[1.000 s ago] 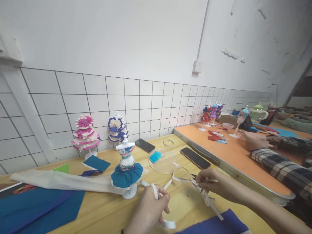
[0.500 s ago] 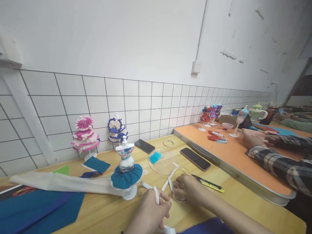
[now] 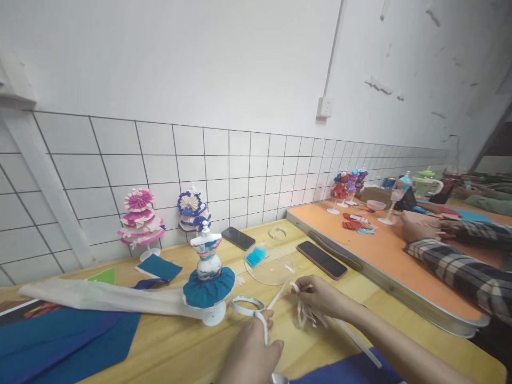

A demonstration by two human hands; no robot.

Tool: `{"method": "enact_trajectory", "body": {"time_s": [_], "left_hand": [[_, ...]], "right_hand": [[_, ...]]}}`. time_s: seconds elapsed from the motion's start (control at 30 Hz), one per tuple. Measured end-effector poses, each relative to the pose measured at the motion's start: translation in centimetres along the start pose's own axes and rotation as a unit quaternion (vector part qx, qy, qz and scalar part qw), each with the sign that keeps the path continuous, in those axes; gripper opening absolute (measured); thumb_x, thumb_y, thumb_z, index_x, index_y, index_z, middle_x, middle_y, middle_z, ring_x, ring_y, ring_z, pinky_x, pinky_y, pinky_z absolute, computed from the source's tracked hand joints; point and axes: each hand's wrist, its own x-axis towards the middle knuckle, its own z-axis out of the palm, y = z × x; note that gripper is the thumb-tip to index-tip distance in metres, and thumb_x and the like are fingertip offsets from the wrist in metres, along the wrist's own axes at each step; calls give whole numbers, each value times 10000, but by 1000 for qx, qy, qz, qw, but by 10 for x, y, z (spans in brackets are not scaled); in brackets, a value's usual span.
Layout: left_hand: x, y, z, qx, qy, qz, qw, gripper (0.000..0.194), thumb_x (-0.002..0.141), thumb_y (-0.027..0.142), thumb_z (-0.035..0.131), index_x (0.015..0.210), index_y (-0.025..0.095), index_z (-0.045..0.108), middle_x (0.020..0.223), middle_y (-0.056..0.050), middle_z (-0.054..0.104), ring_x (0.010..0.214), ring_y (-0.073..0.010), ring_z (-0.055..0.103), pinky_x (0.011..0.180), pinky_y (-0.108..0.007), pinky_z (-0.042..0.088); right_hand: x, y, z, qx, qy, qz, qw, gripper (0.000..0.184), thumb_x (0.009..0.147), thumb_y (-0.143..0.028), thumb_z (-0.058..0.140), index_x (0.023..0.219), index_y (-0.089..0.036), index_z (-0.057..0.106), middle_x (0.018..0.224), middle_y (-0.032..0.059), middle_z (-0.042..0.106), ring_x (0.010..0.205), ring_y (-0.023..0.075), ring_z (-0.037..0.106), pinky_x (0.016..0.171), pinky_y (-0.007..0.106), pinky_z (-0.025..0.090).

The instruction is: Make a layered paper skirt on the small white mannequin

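Note:
My left hand is closed on a white tape strip, beside a thin ring-shaped tape roll. With pinched fingers, my right hand holds a crumpled bunch of narrow white strips just above the table. One loose strip trails from under the right wrist towards the purple cloth. Left of my hands stands a small white dress form wearing a teal gathered skirt.
Two small ruffled dresses, pink and purple-white, stand against the tiled wall. Teal cloth lies at left. Behind my hands are a clear disc and two phones. A co-worker's plaid sleeve rests over the orange table.
My right hand has lifted slightly up and right, gathering white strips. The tape roll now shows beside my left hand. The yellow snips by my right hand are no longer visible.

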Motion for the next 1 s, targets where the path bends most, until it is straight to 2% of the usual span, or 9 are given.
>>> {"method": "enact_trajectory", "body": {"time_s": [0.1,0.2,0.27,0.33,0.53,0.7,0.8,0.9,1.0], "left_hand": [[-2,4,1,49,13,4,999,601,627,227,631,1202,128,487,1241,-174,550,1140,-276,499,656,-272,469],[-3,10,0,69,0,-27,997,392,653,261,597,1022,136,556,987,-144,665,809,-253,637,491,-264,435],[-3,14,-2,67,-11,-34,997,171,656,264,598,779,148,572,667,-61,655,551,-184,598,441,-245,390],[-2,17,-5,58,-29,-42,997,147,648,272,616,622,173,510,504,9,568,434,-128,522,425,-232,372],[1,11,-5,26,-76,-73,994,189,653,295,630,687,175,488,452,37,555,397,-107,513,428,-229,400],[-3,13,0,15,-79,-80,994,172,657,257,633,712,163,500,454,51,549,418,-84,506,443,-206,391],[-7,21,1,2,-91,-91,992,167,650,227,634,707,177,485,427,69,526,412,-83,499,438,-198,377],[-10,26,2,-6,-102,-96,990,192,636,220,647,686,191,465,419,68,528,419,-95,515,441,-201,369],[-9,23,3,-6,-107,-98,989,212,624,224,661,669,191,456,449,50,558,424,-98,525,451,-209,373]], "right_hand": [[-5,0,-18,87,1,1,996,115,691,-225,563,738,-150,635,519,-40,541,494,114,502,516,216,374],[-13,-3,-36,179,13,11,984,190,701,-324,581,794,-158,590,528,-47,528,463,99,484,500,218,384],[-21,-7,-45,230,20,13,973,210,687,-344,605,783,-161,573,570,-33,551,487,93,495,517,215,400],[-30,-13,-51,265,23,15,964,217,673,-340,633,778,-158,577,606,-17,576,522,94,517,537,211,411],[-53,-26,-44,333,-45,36,941,289,650,-376,712,761,-135,598,627,4,591,542,97,522,568,220,414],[-59,-17,-11,280,-64,56,956,389,619,-492,704,627,-169,487,472,-90,385,414,53,337,420,175,271],[-56,-13,9,241,-77,60,966,312,649,-446,673,690,-180,514,501,-93,381,387,43,281,376,166,228],[-46,-17,23,114,-58,2,992,215,740,-331,558,892,-185,604,612,-49,496,408,59,365,396,175,289],[-34,-28,31,-39,-29,-83,995,378,738,-197,502,1103,-203,599,759,9,612,588,126,547,536,207,408]]}}
